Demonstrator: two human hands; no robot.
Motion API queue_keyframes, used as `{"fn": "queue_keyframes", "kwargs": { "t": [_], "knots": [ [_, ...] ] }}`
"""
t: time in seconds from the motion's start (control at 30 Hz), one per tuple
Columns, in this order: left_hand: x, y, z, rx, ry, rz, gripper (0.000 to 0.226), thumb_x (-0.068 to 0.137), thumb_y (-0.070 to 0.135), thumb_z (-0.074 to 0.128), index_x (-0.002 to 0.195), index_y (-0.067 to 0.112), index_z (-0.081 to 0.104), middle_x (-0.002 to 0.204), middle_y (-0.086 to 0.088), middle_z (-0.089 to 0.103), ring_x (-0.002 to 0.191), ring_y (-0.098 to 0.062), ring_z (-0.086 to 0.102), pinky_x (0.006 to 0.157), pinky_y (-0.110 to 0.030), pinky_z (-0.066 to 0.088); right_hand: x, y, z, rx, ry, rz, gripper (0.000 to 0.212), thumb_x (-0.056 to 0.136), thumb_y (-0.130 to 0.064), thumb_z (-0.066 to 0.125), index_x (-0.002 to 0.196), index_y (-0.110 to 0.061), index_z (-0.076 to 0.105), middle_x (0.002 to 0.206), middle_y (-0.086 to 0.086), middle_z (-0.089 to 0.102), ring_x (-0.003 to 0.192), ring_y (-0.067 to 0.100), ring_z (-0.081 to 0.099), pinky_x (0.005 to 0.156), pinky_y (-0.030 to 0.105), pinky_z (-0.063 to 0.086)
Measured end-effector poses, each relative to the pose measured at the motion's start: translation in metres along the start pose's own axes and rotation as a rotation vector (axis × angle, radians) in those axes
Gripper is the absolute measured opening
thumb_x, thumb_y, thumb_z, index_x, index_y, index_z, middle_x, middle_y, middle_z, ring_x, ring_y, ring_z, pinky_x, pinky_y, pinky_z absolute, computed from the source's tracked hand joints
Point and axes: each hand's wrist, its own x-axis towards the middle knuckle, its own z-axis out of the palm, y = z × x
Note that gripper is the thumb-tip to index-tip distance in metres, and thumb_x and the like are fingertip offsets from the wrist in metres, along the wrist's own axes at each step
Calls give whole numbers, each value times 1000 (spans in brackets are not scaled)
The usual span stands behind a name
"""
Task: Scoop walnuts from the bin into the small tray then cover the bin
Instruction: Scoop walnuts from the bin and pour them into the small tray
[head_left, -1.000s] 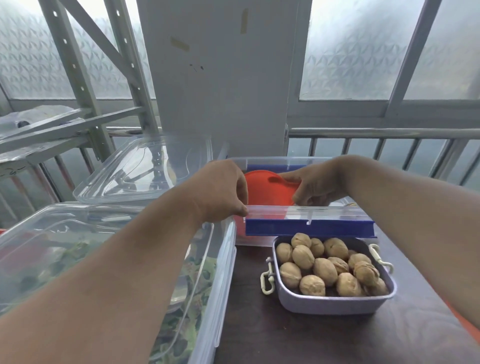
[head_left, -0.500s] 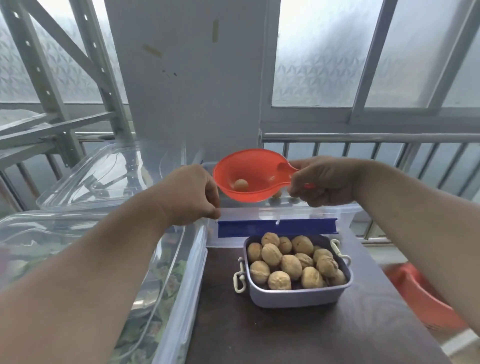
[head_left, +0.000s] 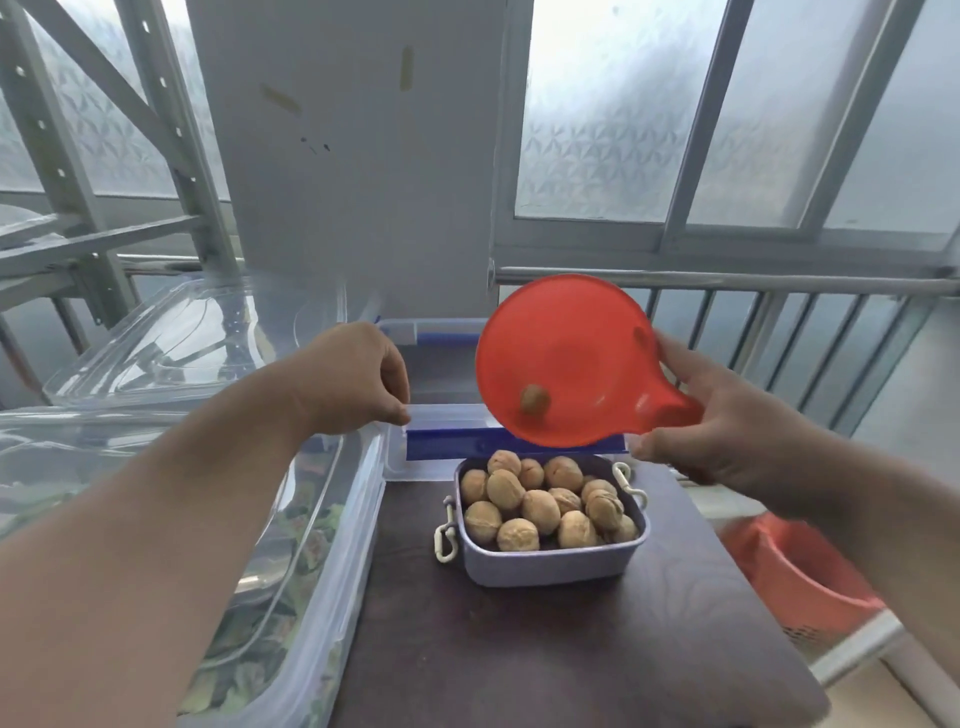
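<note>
My right hand (head_left: 727, 415) grips the short handle of a red scoop (head_left: 566, 358), tilted toward me above the small tray (head_left: 550, 564). One walnut (head_left: 535, 400) lies low in the scoop's bowl. The lavender tray sits on the dark table and is heaped with walnuts (head_left: 540, 504). Behind it stands the clear bin (head_left: 431, 338) with blue latches; my left hand (head_left: 358, 379) pinches its near left rim. The scoop hides much of the bin's inside.
A clear lid (head_left: 171, 348) rests tilted at the left, over a large clear box (head_left: 332, 545) holding greenery. A red basket (head_left: 800, 577) sits on the floor at the right. A metal railing (head_left: 727, 280) and windows lie beyond the table (head_left: 545, 649).
My right hand has lifted the scoop out of the bin and tipped it toward the tray; the walnut has slid down in the bowl. My left hand stays on the bin's rim.
</note>
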Motion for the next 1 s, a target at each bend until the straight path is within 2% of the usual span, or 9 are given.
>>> {"fn": "queue_keyframes", "kwargs": {
  "t": [0.03, 0.07, 0.17, 0.4, 0.6, 0.73, 0.87, 0.93, 1.0],
  "knots": [
    [0, 0, 0, 3, 1, 1, 6, 77, 23, 92, 77, 22, 87, 73, 8, 80, 74, -9, 75, 67, -24, 56, -12, 2, 2, -101, 36, -45, 102, 85, -5, 85, 146, -70, 37, 101, 20, 74, 78, 38, 70, 78, 47, 61],
    [0, 0, 0, 2, 0, 0, 6, 77, 23, 92, 76, 22, 86, 72, 8, 80, 74, -9, 75, 70, -26, 58, -22, 4, 3, -209, 68, -71, 107, 85, -12, 86, 148, -74, 26, 110, 11, 77, 87, 29, 76, 88, 42, 62],
    [1, -1, 1, -7, -1, 2, 7, 77, 23, 93, 75, 23, 86, 70, 11, 79, 71, -5, 74, 65, -23, 54, -46, 12, 12, -378, 157, -71, 117, 88, -22, 84, 151, -77, 2, 104, 1, 77, 86, 11, 72, 77, 12, 55],
    [2, -3, 1, -16, -22, 8, 5, 78, 21, 92, 78, 21, 87, 60, 38, 67, 68, 13, 67, 59, -13, 43, -62, 35, 30, -573, 140, -182, 123, 92, -21, 79, 158, -61, -16, 64, -1, 52, 57, 12, 56, 61, 29, 50],
    [4, -4, 2, -30, -28, 10, 5, 79, 21, 91, 79, 21, 86, 58, 39, 66, 66, 15, 67, 58, -12, 43, -54, 27, 35, -853, 233, -318, 125, 82, -14, 83, 169, -37, -3, 65, -17, 38, 49, 14, 50, 44, 39, 47],
    [4, -5, 2, -36, -28, 4, 6, 79, 21, 92, 78, 22, 86, 60, 37, 67, 63, 14, 66, 57, -12, 42, -53, 32, 37, -1015, 321, -430, 115, 78, -11, 79, 170, -32, 14, 72, -4, 53, 46, 28, 53, 38, 34, 40],
    [3, -4, 2, -24, -10, 6, 7, 78, 22, 93, 75, 23, 86, 63, 18, 75, 64, 0, 71, 58, -16, 45, -51, 34, 40, -880, 356, -453, 119, 78, -5, 80, 169, -39, 12, 70, -2, 59, 48, 22, 55, 44, 39, 50],
    [3, -4, 2, -21, -1, 8, 6, 78, 22, 93, 76, 22, 86, 67, 10, 77, 67, -6, 72, 59, -19, 47, -44, 29, 38, -654, 403, -375, 121, 81, -5, 80, 167, -48, 7, 67, -1, 61, 55, 17, 59, 56, 25, 49],
    [3, -3, 2, -11, 5, 13, 5, 78, 22, 92, 78, 21, 87, 68, 9, 78, 68, -8, 73, 59, -19, 47, -29, 20, 36, -536, 415, -279, 122, 85, -8, 80, 163, -59, 0, 76, 7, 69, 66, 16, 67, 66, 23, 53]
  ]
}}
